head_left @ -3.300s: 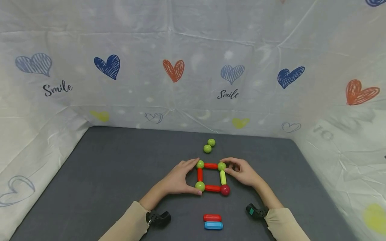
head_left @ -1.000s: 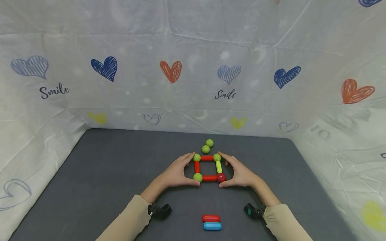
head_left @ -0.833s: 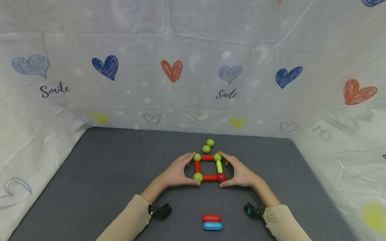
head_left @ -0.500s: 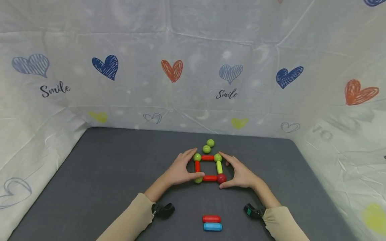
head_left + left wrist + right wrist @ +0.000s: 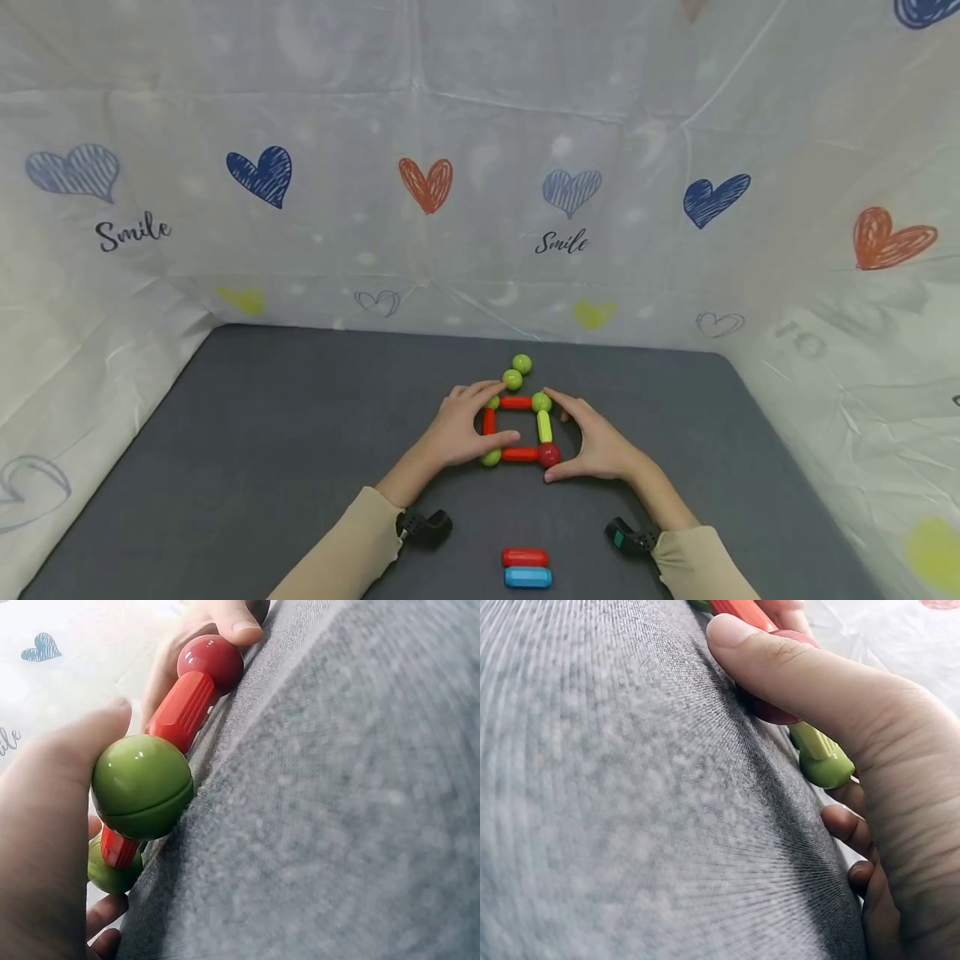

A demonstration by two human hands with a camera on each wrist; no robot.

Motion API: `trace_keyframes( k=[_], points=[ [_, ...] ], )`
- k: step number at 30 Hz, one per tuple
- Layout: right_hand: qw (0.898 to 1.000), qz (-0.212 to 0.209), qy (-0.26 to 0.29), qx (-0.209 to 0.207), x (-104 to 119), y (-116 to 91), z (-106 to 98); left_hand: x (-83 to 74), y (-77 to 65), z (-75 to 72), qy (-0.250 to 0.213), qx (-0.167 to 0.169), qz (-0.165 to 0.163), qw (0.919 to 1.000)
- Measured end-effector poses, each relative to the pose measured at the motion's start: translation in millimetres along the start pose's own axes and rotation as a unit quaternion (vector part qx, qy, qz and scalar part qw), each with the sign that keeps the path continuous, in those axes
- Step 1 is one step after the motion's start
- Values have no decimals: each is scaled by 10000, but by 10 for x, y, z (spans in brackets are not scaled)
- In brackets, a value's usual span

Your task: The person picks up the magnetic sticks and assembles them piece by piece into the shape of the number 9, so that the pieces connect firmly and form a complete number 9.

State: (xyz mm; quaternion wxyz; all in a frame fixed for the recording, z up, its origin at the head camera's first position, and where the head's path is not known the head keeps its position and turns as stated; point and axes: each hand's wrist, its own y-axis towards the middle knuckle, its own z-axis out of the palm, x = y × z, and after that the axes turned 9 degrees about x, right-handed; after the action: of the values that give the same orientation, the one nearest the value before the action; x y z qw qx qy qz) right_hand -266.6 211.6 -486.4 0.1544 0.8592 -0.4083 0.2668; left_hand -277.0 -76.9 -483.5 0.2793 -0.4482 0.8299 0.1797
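A square of toy rods and balls lies on the table: three red rods (image 5: 519,454), one yellow-green rod (image 5: 544,427), green balls (image 5: 542,402) at three corners and a red ball (image 5: 549,455) at the near right. My right hand (image 5: 603,443) holds its right side, index finger at the far green ball, thumb at the red one. Spread over the left side is my left hand (image 5: 459,429), its thumb above the near-left green ball (image 5: 142,787). The left index fingertip reaches a loose green ball (image 5: 513,380); contact cannot be told.
Behind that loose ball sits another green ball (image 5: 522,364). A loose red rod (image 5: 525,557) and a blue rod (image 5: 527,577) lie side by side at the table's front. A white sheet printed with hearts (image 5: 426,185) hangs around the dark grey table (image 5: 300,417).
Earlier the square shifted away from me, and the right hand spread along its right side. Lately my left hand has moved right, off the left balls and over the square, fingertips toward the loose balls.
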Motion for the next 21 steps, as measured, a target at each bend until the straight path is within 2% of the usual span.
trace_keyframes(
  k=[4, 8, 11, 14, 18, 21],
  points=[
    [10000, 3, -46, 0, 4, -1, -6, -15, -9, -17, 353, 188, 69, 9992],
    [10000, 22, 77, 5, 20, -10, -3, -9, -12, -9, 498, 247, 63, 9984],
    [9997, -31, 192, -177, 18, -38, 2, -2, -6, 0, 519, 262, 23, 9983],
    [9957, -257, 334, -824, 26, -74, 29, 7, -5, 5, 496, 278, 7, 9984],
    [9754, -657, 608, -2014, 118, -142, 83, 15, -6, 3, 475, 287, 4, 9985],
    [9648, -881, 717, -2370, 256, -217, 138, 21, -8, -3, 481, 241, 25, 9985]
  ],
)
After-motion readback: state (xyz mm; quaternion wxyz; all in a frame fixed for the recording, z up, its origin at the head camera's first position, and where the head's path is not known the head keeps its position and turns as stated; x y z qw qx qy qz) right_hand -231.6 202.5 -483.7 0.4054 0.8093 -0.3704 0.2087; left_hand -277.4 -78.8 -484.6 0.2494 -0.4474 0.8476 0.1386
